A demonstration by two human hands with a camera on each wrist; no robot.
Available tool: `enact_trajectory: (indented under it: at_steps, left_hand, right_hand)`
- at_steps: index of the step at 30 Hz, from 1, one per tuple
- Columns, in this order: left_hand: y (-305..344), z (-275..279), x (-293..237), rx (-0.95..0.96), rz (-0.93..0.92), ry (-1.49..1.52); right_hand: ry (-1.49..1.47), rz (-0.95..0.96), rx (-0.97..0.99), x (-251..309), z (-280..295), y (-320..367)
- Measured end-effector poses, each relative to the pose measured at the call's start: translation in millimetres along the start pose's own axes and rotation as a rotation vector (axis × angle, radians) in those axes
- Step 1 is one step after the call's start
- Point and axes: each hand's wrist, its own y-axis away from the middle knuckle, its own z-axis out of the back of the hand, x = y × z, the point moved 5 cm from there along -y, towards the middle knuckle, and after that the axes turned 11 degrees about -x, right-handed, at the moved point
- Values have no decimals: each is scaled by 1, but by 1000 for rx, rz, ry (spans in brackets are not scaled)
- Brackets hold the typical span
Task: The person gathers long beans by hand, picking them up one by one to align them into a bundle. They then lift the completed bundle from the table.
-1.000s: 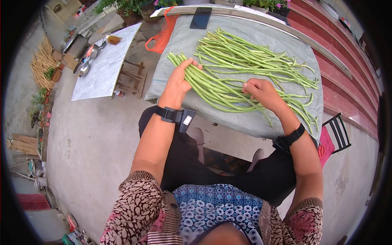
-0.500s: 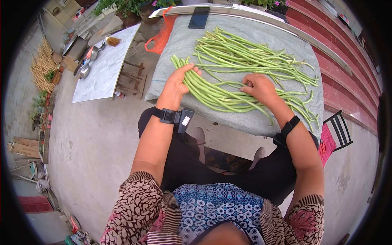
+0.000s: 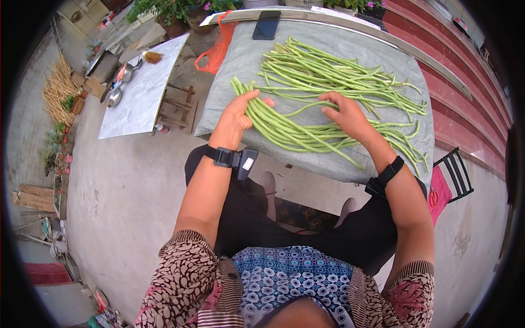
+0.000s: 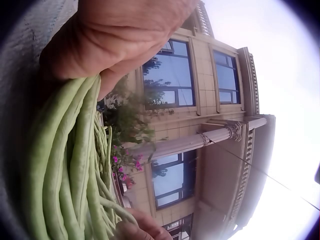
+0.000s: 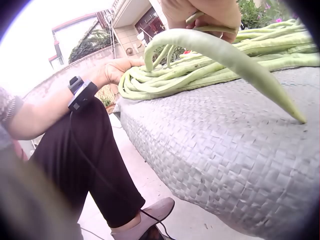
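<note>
My left hand [image 3: 237, 113] [image 4: 117, 37] grips one end of a bunch of long green beans [image 3: 284, 130] [image 4: 55, 170], thumb across the top. The bunch curves away to the right over a grey woven surface [image 3: 219, 101] [image 5: 200, 145]. My right hand [image 3: 349, 117] [image 5: 202, 15] is above the middle of the bunch, thumb and fingers pinching a single bean [image 3: 303, 107] that runs back toward the left hand. A second pile of beans [image 3: 328, 68] lies just beyond, spread on the same surface.
A phone [image 3: 267, 25] lies at the far left of the woven surface, an orange bag [image 3: 215, 49] beside it. A low table [image 3: 142, 90] with a brush [image 3: 152, 57] and metal pans stands left. Red steps [image 3: 465, 104] rise at right.
My right hand has moved slightly up and away from the bunch, lifting one bean. My left hand keeps its hold, its fingers a little looser, and the bunch has shifted slightly.
</note>
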Motion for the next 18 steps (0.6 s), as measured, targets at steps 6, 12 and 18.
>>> enact_trajectory:
  at_steps: [6,12,18]
  left_hand:
    - [3,-10,4,29,-3,56]
    - [-3,-10,-1,90,-50,56]
    - [3,-20,0,102,-108,113]
  right_hand:
    - [-305,-348,438,-1,-8,10]
    - [-284,-305,455,2,-4,12]
    - [-192,-268,466,1,-2,13]
